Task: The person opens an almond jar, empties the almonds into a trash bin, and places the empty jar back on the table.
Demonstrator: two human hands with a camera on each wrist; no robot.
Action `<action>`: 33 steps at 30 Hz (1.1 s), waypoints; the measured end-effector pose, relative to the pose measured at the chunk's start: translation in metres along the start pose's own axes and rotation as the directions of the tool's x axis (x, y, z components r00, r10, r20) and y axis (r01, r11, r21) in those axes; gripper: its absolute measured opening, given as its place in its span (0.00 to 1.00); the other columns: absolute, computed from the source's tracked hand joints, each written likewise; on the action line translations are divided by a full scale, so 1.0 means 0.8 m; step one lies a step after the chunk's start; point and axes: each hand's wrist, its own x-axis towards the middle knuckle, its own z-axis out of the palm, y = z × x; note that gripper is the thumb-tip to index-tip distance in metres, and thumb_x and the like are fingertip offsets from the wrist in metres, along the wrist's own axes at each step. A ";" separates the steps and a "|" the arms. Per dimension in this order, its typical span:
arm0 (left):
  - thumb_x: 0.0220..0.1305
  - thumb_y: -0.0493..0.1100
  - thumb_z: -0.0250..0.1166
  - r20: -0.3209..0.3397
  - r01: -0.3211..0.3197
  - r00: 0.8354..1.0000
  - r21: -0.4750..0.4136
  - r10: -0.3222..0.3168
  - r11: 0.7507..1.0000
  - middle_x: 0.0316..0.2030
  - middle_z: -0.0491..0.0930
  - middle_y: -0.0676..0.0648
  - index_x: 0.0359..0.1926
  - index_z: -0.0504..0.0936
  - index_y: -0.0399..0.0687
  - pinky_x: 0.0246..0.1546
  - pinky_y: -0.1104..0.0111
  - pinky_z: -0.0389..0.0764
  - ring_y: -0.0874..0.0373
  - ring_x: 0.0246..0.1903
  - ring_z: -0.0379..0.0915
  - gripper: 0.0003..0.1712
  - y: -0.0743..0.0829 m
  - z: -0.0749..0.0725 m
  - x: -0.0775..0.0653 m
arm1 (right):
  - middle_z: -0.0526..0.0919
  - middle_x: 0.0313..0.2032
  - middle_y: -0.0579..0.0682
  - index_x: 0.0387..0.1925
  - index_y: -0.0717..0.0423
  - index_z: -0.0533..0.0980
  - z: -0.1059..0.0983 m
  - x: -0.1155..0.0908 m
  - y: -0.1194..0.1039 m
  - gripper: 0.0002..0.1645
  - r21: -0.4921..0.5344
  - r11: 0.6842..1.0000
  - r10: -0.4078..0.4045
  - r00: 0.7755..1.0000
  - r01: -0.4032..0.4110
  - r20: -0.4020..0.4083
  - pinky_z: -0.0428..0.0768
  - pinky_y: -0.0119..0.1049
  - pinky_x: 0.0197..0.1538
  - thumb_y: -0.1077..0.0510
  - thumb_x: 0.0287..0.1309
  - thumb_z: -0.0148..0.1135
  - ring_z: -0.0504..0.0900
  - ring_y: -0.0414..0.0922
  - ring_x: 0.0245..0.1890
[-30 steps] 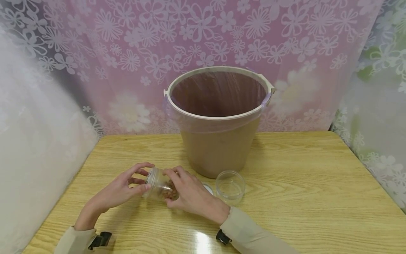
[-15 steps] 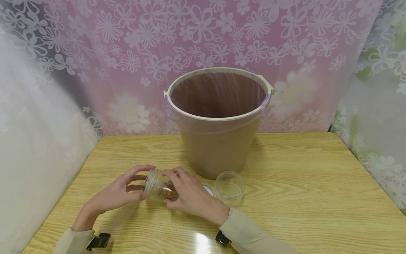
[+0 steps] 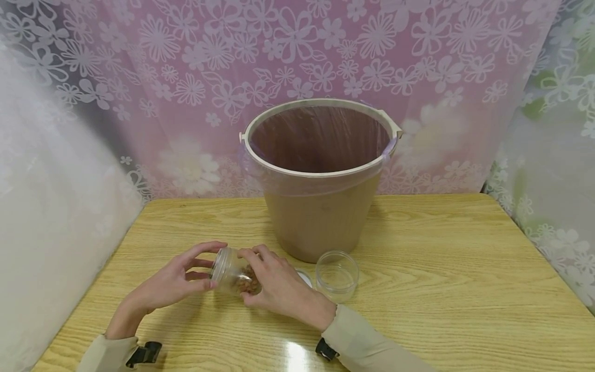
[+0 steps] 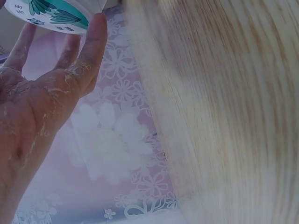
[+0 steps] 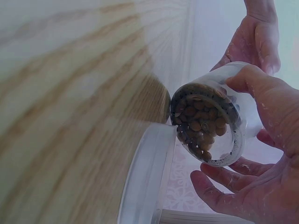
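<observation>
The chief risk is a spill. The clear jar (image 3: 232, 271) lies tipped on its side between the person's two hands, above the near left part of the table (image 3: 441, 263), with brown pieces (image 5: 201, 123) gathered toward its right end. If the printed lid (image 4: 60, 18) at the left end came free while that end dipped, the pieces could run out onto the table, since the bucket (image 3: 318, 219) stands well to the far right of the jar's mouth. The smooth wall might also turn within the right hand's hold if the lid is tight, and squeezing harder could make the jar slip. A rightward swing of the right hand (image 3: 281, 287) could knock the low clear container (image 3: 339, 297) or the white disc (image 3: 304, 277), both just to its right.

The left hand (image 3: 169, 281) reaches in from the near left with its wrist bent, palm toward the jar. Its fingers are spread about as wide as the lid and bent around it, the thumb on the near side and the others on the far side; how firmly they press cannot be told. The right hand comes from the near right and angles leftward, back of the hand upward, its fingers curled around the jar's right end, the thumb on the near side. Both sleeves stay low, near the table's near edge.
</observation>
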 end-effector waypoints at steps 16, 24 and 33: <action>0.76 0.50 0.60 -0.009 0.086 0.996 0.051 -0.085 0.995 0.68 0.65 0.33 0.76 0.61 0.66 0.49 0.52 0.84 0.38 0.60 0.75 0.32 0.006 0.001 0.003 | 0.77 0.58 0.51 0.70 0.46 0.64 0.001 -0.001 -0.001 0.46 -0.018 1.000 0.000 1.000 0.000 -0.004 0.84 0.36 0.45 0.44 0.55 0.75 0.84 0.43 0.45; 0.75 0.51 0.61 -0.026 0.079 0.997 0.060 -0.077 0.995 0.69 0.66 0.35 0.76 0.61 0.68 0.53 0.49 0.82 0.34 0.64 0.71 0.33 0.005 0.002 0.003 | 0.77 0.58 0.52 0.71 0.46 0.64 0.000 -0.001 -0.001 0.46 -0.019 1.000 0.001 1.000 -0.001 -0.006 0.84 0.37 0.44 0.44 0.55 0.75 0.84 0.44 0.45; 0.66 0.42 0.70 0.022 -0.020 1.000 -0.013 0.020 1.000 0.78 0.56 0.47 0.77 0.59 0.69 0.62 0.42 0.76 0.30 0.71 0.61 0.44 -0.003 -0.002 -0.001 | 0.76 0.59 0.53 0.71 0.46 0.63 0.000 0.000 -0.001 0.46 -0.011 1.000 0.004 1.000 -0.004 0.005 0.85 0.40 0.46 0.44 0.56 0.75 0.84 0.46 0.47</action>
